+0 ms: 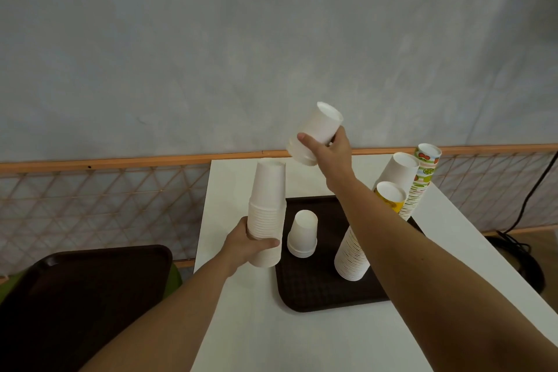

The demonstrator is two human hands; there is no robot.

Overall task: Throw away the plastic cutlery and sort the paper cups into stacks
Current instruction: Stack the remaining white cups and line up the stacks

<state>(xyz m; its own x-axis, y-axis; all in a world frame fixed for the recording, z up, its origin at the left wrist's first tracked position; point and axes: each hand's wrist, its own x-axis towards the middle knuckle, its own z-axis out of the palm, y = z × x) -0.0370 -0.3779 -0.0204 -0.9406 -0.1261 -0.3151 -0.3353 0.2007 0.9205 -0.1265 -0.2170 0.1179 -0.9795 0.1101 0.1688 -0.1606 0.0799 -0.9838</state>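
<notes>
I see the small stack of upturned white paper cups (317,130) tilted in the air, with my right grip (329,154) curled round its rim end. Lower left, my left grip (250,248) clasps a tall stack of white paper cups (267,205) beside the dark brown plastic tray (317,290) on the white table (241,326). A short white cup stack (303,234) stands on the tray.
</notes>
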